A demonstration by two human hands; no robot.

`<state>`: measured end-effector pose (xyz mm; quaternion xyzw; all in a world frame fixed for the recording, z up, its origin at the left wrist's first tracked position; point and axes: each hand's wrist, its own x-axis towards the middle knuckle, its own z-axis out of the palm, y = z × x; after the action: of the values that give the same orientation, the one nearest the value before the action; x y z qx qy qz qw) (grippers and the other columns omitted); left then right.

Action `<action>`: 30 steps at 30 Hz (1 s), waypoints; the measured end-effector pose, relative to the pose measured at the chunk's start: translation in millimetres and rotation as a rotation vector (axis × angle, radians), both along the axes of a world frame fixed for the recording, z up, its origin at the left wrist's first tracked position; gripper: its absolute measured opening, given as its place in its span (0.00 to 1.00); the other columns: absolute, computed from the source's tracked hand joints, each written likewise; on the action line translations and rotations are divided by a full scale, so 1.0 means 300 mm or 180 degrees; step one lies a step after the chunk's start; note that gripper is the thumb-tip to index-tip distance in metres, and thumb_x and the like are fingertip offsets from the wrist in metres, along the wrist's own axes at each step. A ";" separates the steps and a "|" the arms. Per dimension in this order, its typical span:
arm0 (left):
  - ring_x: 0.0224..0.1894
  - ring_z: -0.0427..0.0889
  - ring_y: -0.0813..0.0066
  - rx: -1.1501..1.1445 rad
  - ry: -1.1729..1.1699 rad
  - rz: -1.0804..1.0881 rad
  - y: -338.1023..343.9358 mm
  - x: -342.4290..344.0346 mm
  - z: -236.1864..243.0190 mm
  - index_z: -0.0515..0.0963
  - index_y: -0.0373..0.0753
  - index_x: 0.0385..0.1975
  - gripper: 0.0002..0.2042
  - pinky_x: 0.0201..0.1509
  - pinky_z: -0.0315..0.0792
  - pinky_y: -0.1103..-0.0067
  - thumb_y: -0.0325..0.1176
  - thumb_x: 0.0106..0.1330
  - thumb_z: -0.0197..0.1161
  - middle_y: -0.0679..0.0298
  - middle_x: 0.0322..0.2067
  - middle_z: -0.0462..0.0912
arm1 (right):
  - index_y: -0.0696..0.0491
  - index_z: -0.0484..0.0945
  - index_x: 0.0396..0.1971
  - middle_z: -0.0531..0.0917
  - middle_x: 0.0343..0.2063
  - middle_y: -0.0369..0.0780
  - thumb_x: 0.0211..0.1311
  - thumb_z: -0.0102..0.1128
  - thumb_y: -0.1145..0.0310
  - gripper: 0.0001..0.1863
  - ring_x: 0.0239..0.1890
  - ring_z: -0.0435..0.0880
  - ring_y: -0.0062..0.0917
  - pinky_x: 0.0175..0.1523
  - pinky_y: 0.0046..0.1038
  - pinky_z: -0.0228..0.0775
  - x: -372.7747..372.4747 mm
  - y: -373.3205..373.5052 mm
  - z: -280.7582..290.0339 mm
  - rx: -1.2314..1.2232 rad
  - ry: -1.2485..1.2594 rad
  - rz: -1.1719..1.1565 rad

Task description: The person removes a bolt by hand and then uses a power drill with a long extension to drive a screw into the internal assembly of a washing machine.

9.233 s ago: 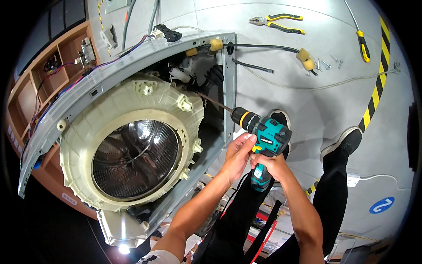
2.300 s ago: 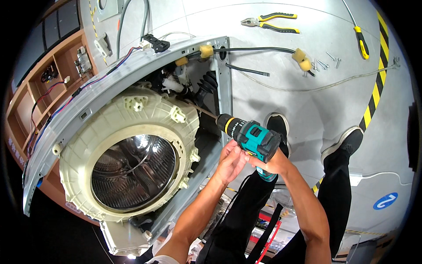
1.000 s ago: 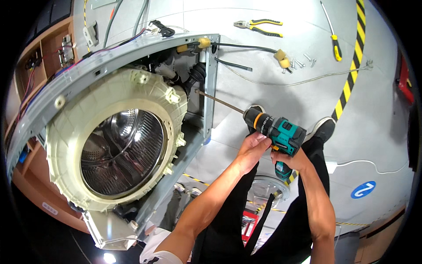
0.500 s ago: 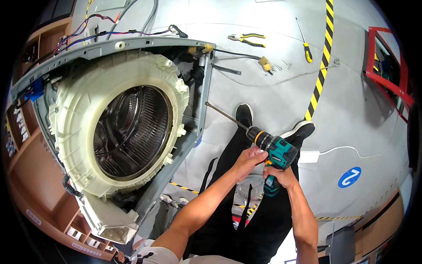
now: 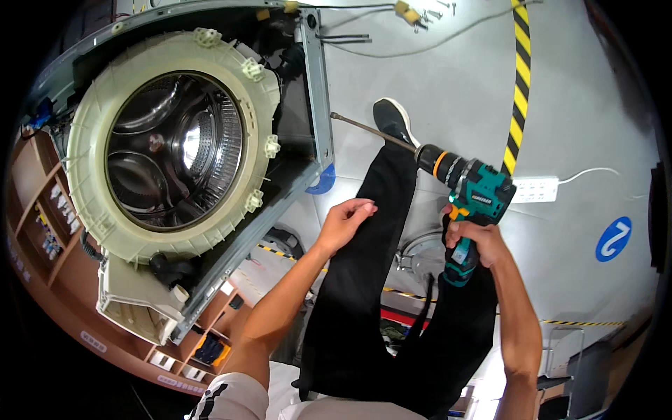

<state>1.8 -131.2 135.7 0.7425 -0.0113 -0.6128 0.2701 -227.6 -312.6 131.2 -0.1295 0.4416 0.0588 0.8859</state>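
My right hand (image 5: 476, 240) grips a teal and black cordless drill (image 5: 483, 192) by its handle. A long thin shaft (image 5: 374, 131) runs from the drill's chuck up and left, its tip beside the grey metal frame of an opened washing machine (image 5: 320, 105). Free of the drill, my left hand (image 5: 346, 220) hovers over my left leg. Its fingers are curled with thumb and forefinger together; whether something small is between them is hidden. At left the machine's cream plastic tub (image 5: 87, 154) faces up, with a shiny steel drum (image 5: 157, 143) inside.
Several screws (image 5: 434, 14) and a yellowish block (image 5: 406, 12) with a cable lie on the floor at the top. A black-yellow tape line (image 5: 518, 105) runs down the right. A white power strip (image 5: 537, 190) lies near the drill. Wooden shelving (image 5: 70, 280) borders the left.
My left hand has come off the front of the drill and moved left. The drill has moved right in my right hand. The view has shifted, so the machine appears higher.
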 end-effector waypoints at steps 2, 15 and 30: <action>0.42 0.77 0.75 0.0184 0.0090 -0.0271 0.078 0.019 -0.035 0.73 0.30 0.44 0.16 0.48 0.69 0.80 0.38 0.65 0.54 0.59 0.38 0.80 | 0.60 0.71 0.41 0.75 0.18 0.37 0.49 0.57 0.74 0.17 0.22 0.75 0.22 0.32 0.23 0.67 -0.051 0.022 -0.044 0.0054 -0.0019 0.0022; 0.47 0.75 0.68 -0.0429 0.1123 0.0372 0.140 -0.006 -0.508 0.67 0.29 0.51 0.21 0.52 0.69 0.75 0.39 0.65 0.53 0.52 0.45 0.75 | 0.59 0.73 0.40 0.75 0.18 0.36 0.51 0.59 0.73 0.15 0.21 0.75 0.20 0.31 0.23 0.68 0.052 0.182 -0.526 0.0234 -0.0586 0.0337; 0.54 0.70 0.60 -0.2306 0.1519 0.1563 0.015 0.105 -0.743 0.64 0.33 0.53 0.30 0.60 0.61 0.62 0.52 0.60 0.55 0.53 0.50 0.71 | 0.60 0.72 0.38 0.77 0.19 0.36 0.50 0.56 0.69 0.15 0.20 0.76 0.17 0.27 0.23 0.68 0.283 0.167 -0.723 -0.0377 -0.1252 0.0757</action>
<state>33.5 -126.8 -87.3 0.4207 0.0139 -0.6407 0.6421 -142.6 -262.4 -85.6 -0.2413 0.2449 0.1104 0.9325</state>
